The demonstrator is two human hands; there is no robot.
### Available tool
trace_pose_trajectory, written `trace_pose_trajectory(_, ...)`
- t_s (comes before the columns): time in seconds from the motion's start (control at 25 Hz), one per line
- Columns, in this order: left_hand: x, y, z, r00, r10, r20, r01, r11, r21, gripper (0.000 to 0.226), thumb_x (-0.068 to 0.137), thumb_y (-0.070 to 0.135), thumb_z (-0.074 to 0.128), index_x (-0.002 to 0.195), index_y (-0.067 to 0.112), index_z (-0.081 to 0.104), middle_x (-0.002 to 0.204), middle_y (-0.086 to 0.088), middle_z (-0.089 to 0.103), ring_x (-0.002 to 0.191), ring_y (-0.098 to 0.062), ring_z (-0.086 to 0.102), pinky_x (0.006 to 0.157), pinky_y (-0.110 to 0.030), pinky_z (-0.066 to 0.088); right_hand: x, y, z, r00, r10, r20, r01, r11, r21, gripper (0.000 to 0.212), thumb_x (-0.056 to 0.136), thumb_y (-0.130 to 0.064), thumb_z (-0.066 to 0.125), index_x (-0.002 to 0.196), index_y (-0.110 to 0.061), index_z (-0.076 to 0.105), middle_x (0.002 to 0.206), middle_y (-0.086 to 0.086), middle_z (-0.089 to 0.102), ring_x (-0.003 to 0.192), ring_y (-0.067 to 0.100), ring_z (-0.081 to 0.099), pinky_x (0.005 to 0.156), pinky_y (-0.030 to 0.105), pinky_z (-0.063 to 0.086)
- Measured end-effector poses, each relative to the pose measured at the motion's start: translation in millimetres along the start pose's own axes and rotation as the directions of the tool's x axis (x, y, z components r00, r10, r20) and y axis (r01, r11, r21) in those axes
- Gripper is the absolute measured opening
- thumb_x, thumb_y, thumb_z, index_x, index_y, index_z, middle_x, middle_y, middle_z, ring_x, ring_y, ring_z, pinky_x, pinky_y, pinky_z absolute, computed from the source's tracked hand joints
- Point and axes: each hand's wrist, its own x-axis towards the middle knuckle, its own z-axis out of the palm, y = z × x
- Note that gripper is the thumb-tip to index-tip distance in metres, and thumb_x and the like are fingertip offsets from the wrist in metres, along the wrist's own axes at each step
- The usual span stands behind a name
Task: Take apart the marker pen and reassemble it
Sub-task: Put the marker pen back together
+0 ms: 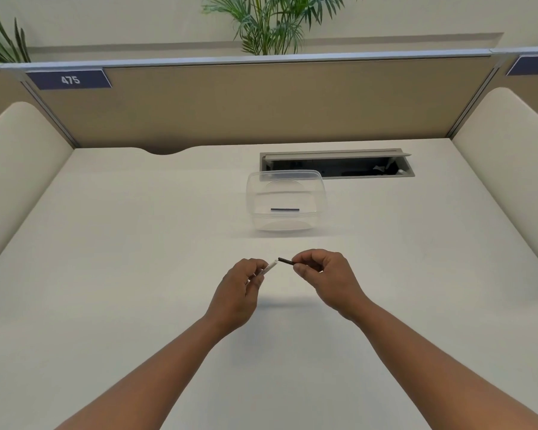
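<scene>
While the left hand [241, 285] pinched a slim white marker barrel [269, 266], the right hand [320, 274] pinched a thin black rod [285, 260] just beside its open end, above the white table [137, 243].

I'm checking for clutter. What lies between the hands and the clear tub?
Only bare desk, in the head view, between the hands and the tub.

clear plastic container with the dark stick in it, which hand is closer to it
Right. The right hand sits just below the clear plastic container, nearly in line with it. The left hand is lower and further to the left.
</scene>
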Motion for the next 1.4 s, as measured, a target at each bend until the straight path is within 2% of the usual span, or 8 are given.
trace_pose_trajectory(0.2,-4,-1,-1,1.0,0.009,-0.001,-0.009,1.0,0.013,0.023,0.1,0.013,0.054,0.112,0.03,0.064,0.103,0.014,0.063,0.095,-0.009,0.058,0.08,-0.029,0.05,-2,-1,1,1.0,-0.017,0.003,0.017,0.994,-0.106,0.016,0.089,-0.018,0.073,0.085,-0.033,0.076,0.081,-0.025,0.072,0.073,-0.002,0.061,0.066,0.009,0.045)
trace_pose_trajectory(0.32,-5,-1,-2,0.999,0.052,-0.013,-0.05,0.995,0.081,0.024,0.101,0.012,0.054,0.115,0.027,0.066,0.102,0.015,0.061,0.096,-0.008,0.056,0.079,-0.024,0.046,-1,0,1,0.998,-0.058,0.005,0.058,0.976,-0.208,0.015,0.09,-0.015,0.071,0.089,-0.029,0.076,0.082,-0.017,0.071,0.074,0.003,0.059,0.066,0.011,0.043)
trace_pose_trajectory(0.52,-9,0,-2,0.996,0.089,0.002,-0.088,0.977,0.194,0.026,0.101,0.01,0.053,0.117,0.024,0.067,0.102,0.012,0.06,0.094,-0.013,0.057,0.078,-0.031,0.049,0,0,-1,0.98,-0.173,0.096,0.198,0.877,-0.439,0.016,0.094,-0.01,0.064,0.101,-0.018,0.076,0.094,-0.001,0.072,0.087,0.02,0.062,0.079,0.035,0.051)
trace_pose_trajectory(0.64,-9,-2,-1,0.992,0.127,0.019,-0.128,0.959,0.252,0.027,0.1,0.009,0.055,0.118,0.022,0.069,0.103,0.008,0.064,0.092,-0.017,0.059,0.078,-0.033,0.049,0,1,-2,0.95,-0.268,0.159,0.312,0.805,-0.505,0.017,0.095,-0.007,0.062,0.101,-0.014,0.076,0.092,0.003,0.072,0.088,0.024,0.061,0.078,0.041,0.051)
trace_pose_trajectory(0.8,-8,3,3,0.989,0.11,0.1,-0.131,0.963,0.237,0.026,0.102,0.015,0.053,0.12,0.025,0.068,0.102,0.011,0.07,0.093,-0.018,0.059,0.082,-0.038,0.05,-2,4,5,0.957,-0.215,0.194,0.281,0.848,-0.45,0.015,0.094,-0.008,0.063,0.097,-0.015,0.076,0.087,0.002,0.071,0.081,0.019,0.06,0.074,0.036,0.05)
trace_pose_trajectory(1.04,-5,3,1,0.985,0.103,0.136,-0.132,0.965,0.229,0.025,0.101,0.02,0.052,0.119,0.028,0.067,0.091,0.012,0.064,0.086,-0.013,0.057,0.075,-0.04,0.051,-3,7,3,0.988,-0.048,0.147,0.082,0.968,-0.237,0.018,0.089,-0.01,0.072,0.091,-0.028,0.072,0.075,-0.016,0.071,0.069,-0.002,0.059,0.068,0.011,0.046)
trace_pose_trajectory(1.24,-2,9,-3,0.983,0.065,0.169,-0.105,0.966,0.238,0.02,0.104,0.038,0.046,0.114,0.039,0.064,0.082,0.013,0.055,0.08,-0.005,0.052,0.068,-0.036,0.05,-4,7,4,0.991,-0.076,0.112,0.098,0.974,-0.204,0.021,0.089,-0.009,0.073,0.09,-0.03,0.074,0.076,-0.024,0.071,0.074,-0.002,0.063,0.069,0.009,0.045)
trace_pose_trajectory(1.4,0,13,-5,0.981,0.05,0.189,-0.097,0.963,0.251,0.022,0.104,0.038,0.046,0.11,0.037,0.067,0.074,0.013,0.05,0.076,-0.002,0.05,0.06,-0.025,0.039,-3,9,4,0.98,-0.168,0.11,0.192,0.944,-0.268,0.014,0.089,-0.009,0.072,0.093,-0.021,0.077,0.082,-0.01,0.073,0.078,0.008,0.061,0.068,0.017,0.047)
